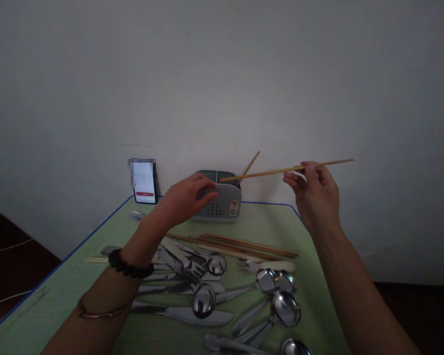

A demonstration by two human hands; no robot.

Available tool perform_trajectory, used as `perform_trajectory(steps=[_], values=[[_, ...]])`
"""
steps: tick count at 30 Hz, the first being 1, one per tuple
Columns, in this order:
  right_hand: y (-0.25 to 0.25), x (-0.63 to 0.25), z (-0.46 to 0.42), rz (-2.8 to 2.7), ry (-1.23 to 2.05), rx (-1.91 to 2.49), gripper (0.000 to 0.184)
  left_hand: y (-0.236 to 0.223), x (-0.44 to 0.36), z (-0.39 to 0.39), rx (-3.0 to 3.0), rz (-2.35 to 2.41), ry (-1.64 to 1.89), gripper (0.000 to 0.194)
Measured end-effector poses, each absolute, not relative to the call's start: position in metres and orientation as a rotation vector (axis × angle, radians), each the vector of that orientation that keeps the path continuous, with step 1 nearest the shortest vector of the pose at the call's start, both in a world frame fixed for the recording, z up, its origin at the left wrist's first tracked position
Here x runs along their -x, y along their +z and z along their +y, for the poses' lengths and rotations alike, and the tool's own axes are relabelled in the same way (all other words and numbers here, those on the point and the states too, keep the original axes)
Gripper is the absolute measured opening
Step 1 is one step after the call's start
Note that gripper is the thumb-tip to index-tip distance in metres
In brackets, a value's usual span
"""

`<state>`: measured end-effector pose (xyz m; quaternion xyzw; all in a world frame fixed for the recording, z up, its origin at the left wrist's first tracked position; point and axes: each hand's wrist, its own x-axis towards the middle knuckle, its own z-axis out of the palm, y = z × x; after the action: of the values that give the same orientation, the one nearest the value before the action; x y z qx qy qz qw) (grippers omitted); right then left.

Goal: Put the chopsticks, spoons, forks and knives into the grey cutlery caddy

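My right hand (pixel 316 195) grips a wooden chopstick (pixel 262 173) near its right part, holding it almost level above the table. The chopstick's left tip reaches over the grey utensil holder (pixel 225 199) by the wall. One other chopstick (pixel 250 163) leans out of the holder at its right end. My left hand (pixel 190 197) is at the holder's left side, fingers apart and curved, with nothing visible in them. Whether its fingertips touch the holder I cannot tell. A divider splits the holder's top into two compartments.
Several chopsticks (pixel 244 244) lie across the table's middle. In front are spoons (pixel 285 308), a fork (pixel 249 266) and table knives (pixel 200 315) in a loose spread. A phone (pixel 144 182) stands against the wall at the back left. The green table (pixel 77 291) has a blue edge.
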<state>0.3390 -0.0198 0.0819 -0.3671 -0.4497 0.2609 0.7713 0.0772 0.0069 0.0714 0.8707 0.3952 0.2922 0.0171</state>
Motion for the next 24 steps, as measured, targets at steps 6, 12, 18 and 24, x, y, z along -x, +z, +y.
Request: perform_trajectory(steps=[6, 12, 18, 24], values=[[0.078, -0.348, -0.014, -0.911, 0.394, 0.768, 0.019, 0.059, -0.079, 0.013, -2.739, 1.213, 0.99, 0.035], [0.062, -0.336, -0.008, -1.094, 0.389, 0.88, 0.025, 0.051, -0.08, 0.018, -2.761, 1.185, 0.868, 0.039], [0.045, -0.327, -0.004, -1.277, 0.474, 1.041, 0.03, 0.05, -0.079, 0.019, -2.769, 1.175, 0.845, 0.039], [0.038, -0.322, -0.002, -1.363, 0.505, 1.151, 0.036, 0.049, -0.079, 0.019, -2.789, 1.189, 0.839, 0.039]])
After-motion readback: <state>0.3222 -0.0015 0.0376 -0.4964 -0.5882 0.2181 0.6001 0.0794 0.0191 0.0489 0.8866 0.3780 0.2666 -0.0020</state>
